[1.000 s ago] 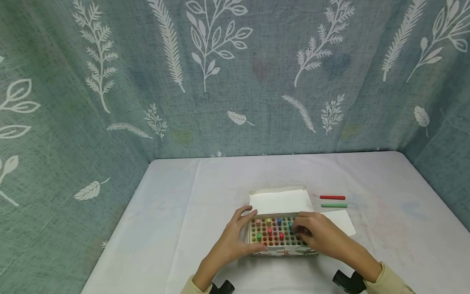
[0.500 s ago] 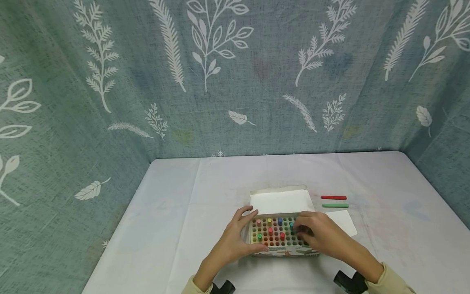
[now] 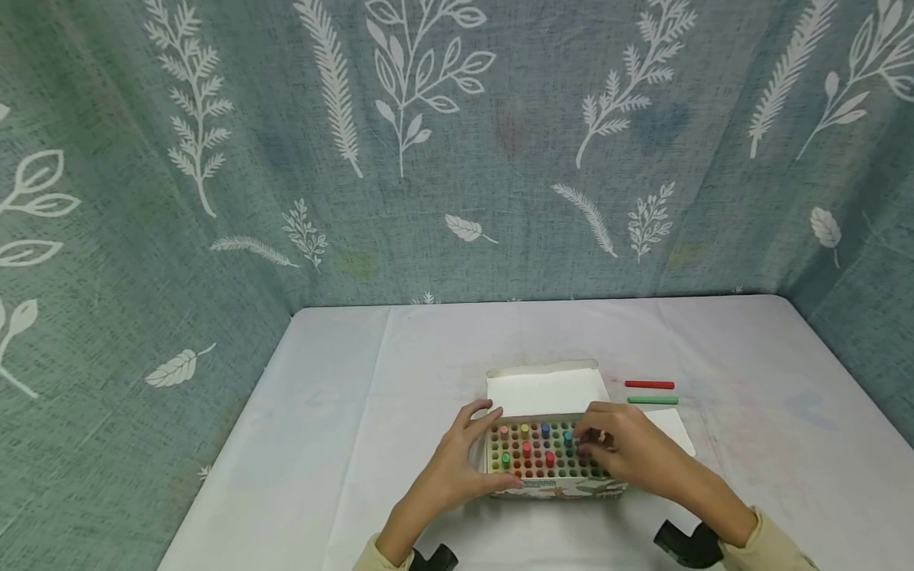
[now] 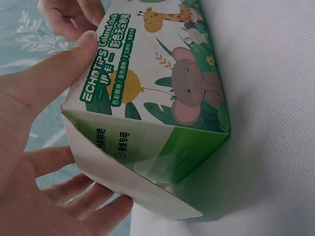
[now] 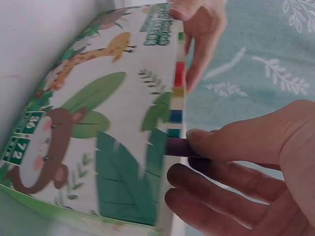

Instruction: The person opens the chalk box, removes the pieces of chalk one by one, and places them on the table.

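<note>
An open chalk box point(image 3: 550, 476) stands on the white table with its lid flap point(image 3: 546, 390) folded back. Several coloured chalk sticks stand upright in its holes. My left hand point(image 3: 480, 452) grips the box's left end, thumb on the printed front face point(image 4: 152, 98) and fingers round the back. My right hand point(image 3: 584, 446) is over the right part of the box. Its thumb and fingers point(image 5: 231, 142) pinch a dark purple chalk stick point(image 5: 177, 146) that sticks out of the box top point(image 5: 178, 93).
A red chalk stick point(image 3: 649, 385) and a green chalk stick point(image 3: 652, 400) lie side by side on the table point(image 3: 357, 396), right of the box. A white card point(image 3: 674, 428) lies under my right hand's far side. Patterned green cloth walls point(image 3: 428, 159) enclose the table.
My right hand has shifted slightly up and to the right over the box. The left hand and the box have stayed in place.
</note>
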Demonstrator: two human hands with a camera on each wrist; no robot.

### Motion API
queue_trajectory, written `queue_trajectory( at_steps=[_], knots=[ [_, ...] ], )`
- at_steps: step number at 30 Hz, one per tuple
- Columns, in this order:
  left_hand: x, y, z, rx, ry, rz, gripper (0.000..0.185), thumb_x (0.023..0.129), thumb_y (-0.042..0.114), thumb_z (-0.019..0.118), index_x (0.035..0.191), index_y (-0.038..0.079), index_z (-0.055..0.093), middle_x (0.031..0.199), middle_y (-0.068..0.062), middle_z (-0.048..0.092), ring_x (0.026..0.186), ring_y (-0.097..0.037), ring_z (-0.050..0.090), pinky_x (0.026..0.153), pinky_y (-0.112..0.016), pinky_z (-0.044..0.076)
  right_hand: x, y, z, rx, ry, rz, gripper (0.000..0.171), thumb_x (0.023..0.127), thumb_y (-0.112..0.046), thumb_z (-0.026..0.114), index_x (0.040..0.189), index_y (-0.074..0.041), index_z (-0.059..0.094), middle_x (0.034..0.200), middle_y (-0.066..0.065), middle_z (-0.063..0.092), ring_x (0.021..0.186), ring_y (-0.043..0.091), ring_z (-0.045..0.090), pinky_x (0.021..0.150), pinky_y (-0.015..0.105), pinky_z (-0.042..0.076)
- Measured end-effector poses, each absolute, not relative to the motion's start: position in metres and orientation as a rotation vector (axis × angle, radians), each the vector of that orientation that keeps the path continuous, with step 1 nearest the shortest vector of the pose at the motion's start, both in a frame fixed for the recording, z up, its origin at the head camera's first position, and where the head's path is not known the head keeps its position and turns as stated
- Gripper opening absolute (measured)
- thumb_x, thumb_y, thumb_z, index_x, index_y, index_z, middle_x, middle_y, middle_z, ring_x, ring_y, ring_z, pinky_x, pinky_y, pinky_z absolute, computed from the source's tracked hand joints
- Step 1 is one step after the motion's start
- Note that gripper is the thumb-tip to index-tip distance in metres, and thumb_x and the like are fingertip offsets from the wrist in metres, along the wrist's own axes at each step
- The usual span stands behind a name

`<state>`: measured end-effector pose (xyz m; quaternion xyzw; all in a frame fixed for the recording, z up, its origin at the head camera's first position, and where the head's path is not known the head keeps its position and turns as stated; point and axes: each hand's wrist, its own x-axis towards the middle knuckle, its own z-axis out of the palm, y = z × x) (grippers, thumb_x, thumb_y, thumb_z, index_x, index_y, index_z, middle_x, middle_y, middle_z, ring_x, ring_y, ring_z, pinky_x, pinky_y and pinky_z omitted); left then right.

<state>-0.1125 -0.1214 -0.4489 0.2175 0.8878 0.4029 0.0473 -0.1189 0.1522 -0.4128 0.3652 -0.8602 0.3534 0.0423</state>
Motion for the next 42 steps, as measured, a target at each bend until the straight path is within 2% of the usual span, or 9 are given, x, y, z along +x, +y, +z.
queue_trajectory(
  at_steps=[11, 17, 28, 42],
  knots=[
    [-0.114, -0.121, -0.45, 0.669, 2.709, 1.238, 0.093, 0.068, 0.047, 0.082, 0.143, 0.008, 0.043, 0.149, -0.01, 0.028, 0.132, -0.04, 0.034, 0.096, -0.059, 0.043, -0.121, 0.167, -0.393, 1.085, -2.611, 1.125, 0.021, 0.079, 0.005, 0.072, 0.092, -0.011, 0.068, 0.087, -0.003, 0.062, 0.07, 0.005, 0.06, 0.057, 0.02, 0.054],
    [-0.115, -0.121, -0.449, 0.671, 2.707, 1.238, 0.093, 0.068, 0.048, 0.081, 0.143, 0.009, 0.042, 0.149, -0.011, 0.028, 0.132, -0.039, 0.034, 0.097, -0.058, 0.042, -0.123, 0.174, -0.386, 1.066, -2.533, 1.167, 0.032, 0.074, 0.01, 0.074, 0.091, -0.016, 0.067, 0.086, -0.004, 0.063, 0.072, 0.006, 0.063, 0.059, 0.02, 0.056],
    [-0.115, -0.124, -0.448, 0.659, 2.661, 1.277, 0.093, 0.068, 0.048, 0.082, 0.144, 0.01, 0.042, 0.148, -0.008, 0.028, 0.128, -0.032, 0.041, 0.096, -0.052, 0.045, -0.127, 0.193, -0.374, 1.048, -2.35, 1.177, 0.043, 0.07, 0.016, 0.074, 0.097, -0.017, 0.067, 0.09, -0.001, 0.065, 0.076, 0.01, 0.065, 0.062, 0.018, 0.056],
    [-0.116, -0.125, -0.45, 0.678, 2.636, 1.272, 0.093, 0.069, 0.045, 0.082, 0.144, 0.009, 0.042, 0.147, -0.01, 0.029, 0.128, -0.034, 0.04, 0.096, -0.054, 0.045, -0.129, 0.21, -0.373, 0.885, -2.352, 1.185, 0.036, 0.068, 0.017, 0.075, 0.092, -0.009, 0.069, 0.088, 0.001, 0.066, 0.075, 0.008, 0.065, 0.062, 0.017, 0.056]
  ],
)
